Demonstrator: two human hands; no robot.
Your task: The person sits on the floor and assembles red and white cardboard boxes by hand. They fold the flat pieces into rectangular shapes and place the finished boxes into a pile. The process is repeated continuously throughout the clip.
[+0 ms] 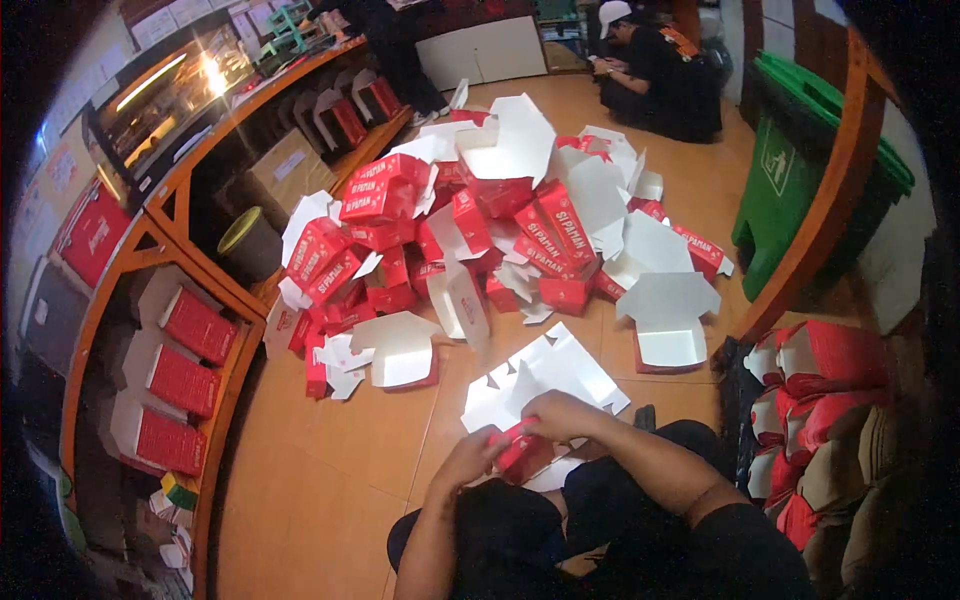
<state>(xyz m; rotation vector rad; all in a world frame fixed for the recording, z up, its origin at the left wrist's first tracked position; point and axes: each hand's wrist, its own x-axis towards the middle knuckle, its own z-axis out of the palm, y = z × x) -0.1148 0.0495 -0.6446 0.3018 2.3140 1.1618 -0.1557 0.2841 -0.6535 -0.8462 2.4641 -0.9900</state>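
Observation:
Between my two hands, just above my lap, is a red and white cardboard food box, partly folded. My left hand is closed on its left side. Over the top edge, my right hand grips it with bent fingers. Just beyond my hands, flat white box blanks lie on the floor, partly covered by my right hand. Farther ahead rises a big heap of folded red boxes with white insides, many with lids up. One open box stands apart at the heap's right front.
At left, a wooden shelf holds several red boxes. A bin stands by the counter. Green wheeled bins and a wooden post are at right, above stacked red cartons. Another person crouches at the back.

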